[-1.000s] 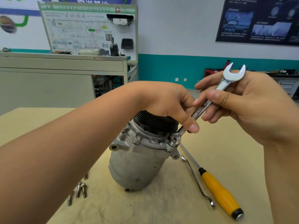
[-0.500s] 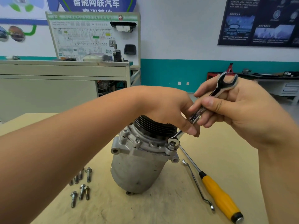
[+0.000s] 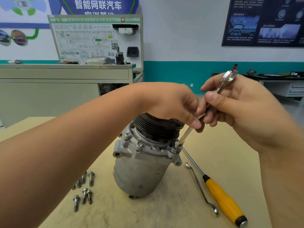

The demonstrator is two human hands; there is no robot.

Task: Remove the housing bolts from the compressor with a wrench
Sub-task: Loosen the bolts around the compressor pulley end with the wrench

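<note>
A grey compressor (image 3: 139, 175) stands upright on the wooden table (image 3: 222, 153), its black ribbed pulley (image 3: 154, 127) on top. My left hand (image 3: 171, 104) rests over the pulley, thumb pressed against the wrench shank. My right hand (image 3: 243, 109) grips the upper part of a silver open-end wrench (image 3: 187, 134), which slants down to a housing bolt (image 3: 173, 149) on the compressor's right flange. The wrench's lower jaw sits on that bolt head. Another bolt (image 3: 139, 144) shows on the front of the flange.
Several removed bolts (image 3: 83, 190) lie on the table left of the compressor. A screwdriver with a yellow handle (image 3: 223, 201) and a thin bent metal tool (image 3: 200, 190) lie to its right. A grey cabinet (image 3: 65, 74) with a wiring board stands behind.
My right hand has swung the wrench's upper end toward me and turned it edge-on, with the lower jaw staying on the bolt. The view has tilted down, showing more loose bolts.
</note>
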